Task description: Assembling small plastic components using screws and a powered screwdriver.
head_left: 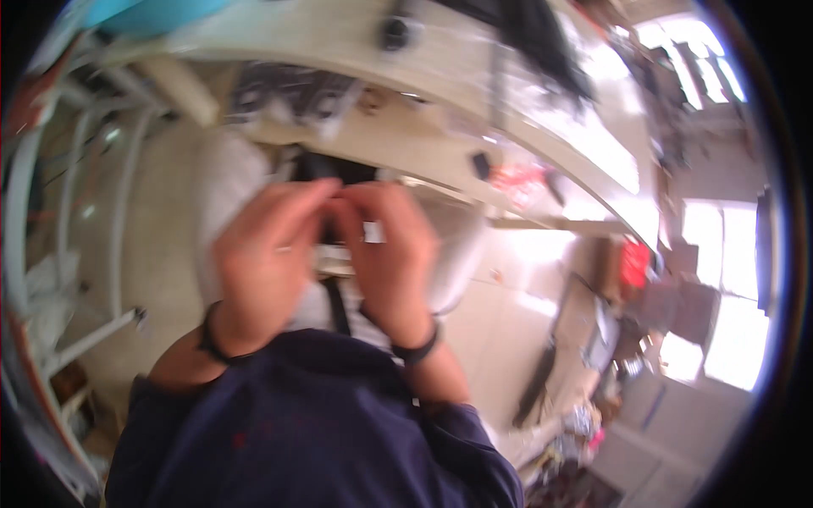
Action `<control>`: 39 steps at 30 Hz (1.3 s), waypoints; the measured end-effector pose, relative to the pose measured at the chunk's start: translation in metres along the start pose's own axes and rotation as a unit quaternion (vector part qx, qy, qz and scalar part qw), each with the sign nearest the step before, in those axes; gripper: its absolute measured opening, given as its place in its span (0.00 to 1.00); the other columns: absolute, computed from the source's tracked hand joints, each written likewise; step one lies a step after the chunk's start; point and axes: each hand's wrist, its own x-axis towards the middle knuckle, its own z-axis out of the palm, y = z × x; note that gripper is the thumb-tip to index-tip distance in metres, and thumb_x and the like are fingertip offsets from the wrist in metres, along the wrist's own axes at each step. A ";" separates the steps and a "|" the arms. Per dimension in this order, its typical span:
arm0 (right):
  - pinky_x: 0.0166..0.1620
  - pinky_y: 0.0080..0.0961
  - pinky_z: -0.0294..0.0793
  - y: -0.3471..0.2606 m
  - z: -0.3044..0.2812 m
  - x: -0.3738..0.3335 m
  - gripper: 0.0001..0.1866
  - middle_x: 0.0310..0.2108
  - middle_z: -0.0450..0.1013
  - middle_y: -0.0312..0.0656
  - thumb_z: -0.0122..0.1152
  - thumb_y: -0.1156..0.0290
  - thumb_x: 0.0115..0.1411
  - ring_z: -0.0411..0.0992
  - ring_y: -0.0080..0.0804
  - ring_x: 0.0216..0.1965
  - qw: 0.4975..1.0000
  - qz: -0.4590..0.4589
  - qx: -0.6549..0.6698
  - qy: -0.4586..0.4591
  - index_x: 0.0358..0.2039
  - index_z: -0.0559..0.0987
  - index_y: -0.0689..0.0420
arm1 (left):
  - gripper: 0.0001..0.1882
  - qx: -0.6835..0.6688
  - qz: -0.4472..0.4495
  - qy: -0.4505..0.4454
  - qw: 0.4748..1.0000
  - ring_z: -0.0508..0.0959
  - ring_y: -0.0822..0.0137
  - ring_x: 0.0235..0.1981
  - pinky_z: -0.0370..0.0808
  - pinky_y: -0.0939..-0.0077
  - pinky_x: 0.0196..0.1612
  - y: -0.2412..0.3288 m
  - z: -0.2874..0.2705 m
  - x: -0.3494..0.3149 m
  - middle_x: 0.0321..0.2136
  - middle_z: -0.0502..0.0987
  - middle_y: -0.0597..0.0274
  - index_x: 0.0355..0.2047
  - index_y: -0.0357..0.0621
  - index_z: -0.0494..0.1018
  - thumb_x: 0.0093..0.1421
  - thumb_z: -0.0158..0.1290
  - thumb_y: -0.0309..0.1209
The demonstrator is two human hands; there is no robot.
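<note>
Both hands are raised in front of my dark blue top, blurred by motion. My left hand [267, 254] has its fingers curled and drawn together toward the tips. Facing it, my right hand [391, 254] curls the same way, and the fingertips of the two hands meet or nearly meet. Whatever the fingers pinch, if anything, is too small or hidden. A small white patch [373, 232] shows beside the right palm. Just beyond the fingertips is a black object [317, 168] of unclear kind; I cannot tell whether the hands touch it. Each wrist wears a dark band.
A pale worktable [339, 46] with a lower shelf [398, 140] spans the far side. On its top lies a blurred black item [542, 46]. A white metal frame [123, 212] stands at left. Cardboard boxes [682, 309] and a red item [633, 262] are at right.
</note>
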 end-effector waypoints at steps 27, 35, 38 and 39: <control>0.30 0.30 0.73 -0.010 -0.010 -0.007 0.09 0.29 0.73 0.40 0.68 0.81 0.53 0.72 0.37 0.28 0.991 0.025 -0.110 -0.072 0.32 0.76 0.59 | 0.14 -0.057 -0.014 -0.010 0.998 0.81 0.64 0.31 0.77 0.77 0.34 -0.002 0.002 -0.007 0.33 0.81 0.54 0.41 0.34 0.80 0.54 0.56 0.11; 0.31 0.31 0.74 -0.006 -0.008 -0.005 0.10 0.33 0.74 0.40 0.66 0.82 0.54 0.73 0.37 0.31 0.993 -0.069 -0.091 -0.037 0.35 0.77 0.58 | 0.13 -0.037 -0.045 -0.013 0.998 0.81 0.62 0.30 0.77 0.76 0.33 -0.002 -0.002 -0.004 0.32 0.81 0.54 0.40 0.35 0.80 0.55 0.57 0.12; 0.29 0.31 0.72 -0.005 -0.006 -0.006 0.08 0.30 0.73 0.38 0.67 0.78 0.55 0.72 0.37 0.29 0.990 -0.026 -0.125 -0.059 0.34 0.76 0.57 | 0.12 -0.028 -0.041 -0.008 0.999 0.81 0.61 0.30 0.77 0.75 0.33 -0.002 0.000 -0.006 0.31 0.81 0.53 0.40 0.35 0.80 0.55 0.57 0.13; 0.29 0.31 0.72 -0.005 -0.006 -0.004 0.08 0.29 0.72 0.38 0.67 0.77 0.55 0.72 0.37 0.28 0.989 -0.027 -0.129 -0.065 0.34 0.76 0.57 | 0.12 -0.034 -0.048 -0.014 0.998 0.81 0.61 0.30 0.77 0.75 0.34 -0.001 0.000 -0.006 0.32 0.81 0.53 0.39 0.35 0.80 0.55 0.57 0.13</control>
